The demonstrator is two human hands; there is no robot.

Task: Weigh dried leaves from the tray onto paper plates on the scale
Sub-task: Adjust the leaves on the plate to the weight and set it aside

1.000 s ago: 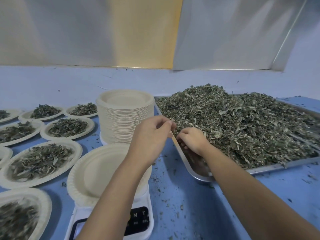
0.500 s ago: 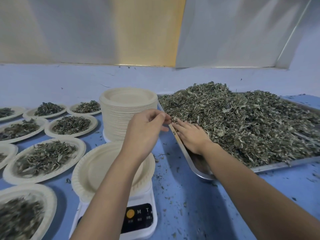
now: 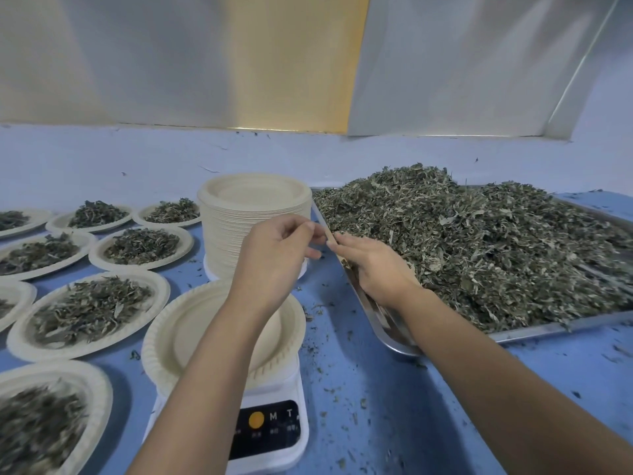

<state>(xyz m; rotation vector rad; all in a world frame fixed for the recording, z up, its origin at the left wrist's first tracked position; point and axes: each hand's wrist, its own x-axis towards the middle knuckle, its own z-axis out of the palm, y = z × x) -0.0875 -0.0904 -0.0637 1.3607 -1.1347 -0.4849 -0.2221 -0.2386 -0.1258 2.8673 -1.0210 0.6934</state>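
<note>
My left hand hangs above the far edge of the empty paper plate on the scale. Its fingers are curled, with thumb and forefinger reaching for the tray's left rim; whether they pinch anything I cannot tell. My right hand lies flat with fingers straight and released, at the near left edge of the dried leaves heaped in the tray. My left forearm hides part of the plate and the scale's display. The frame cuts off the tray's right end, and the nearest filled plate is blurred. Bare blue table, crumb-strewn, runs between scale and tray.
</note>
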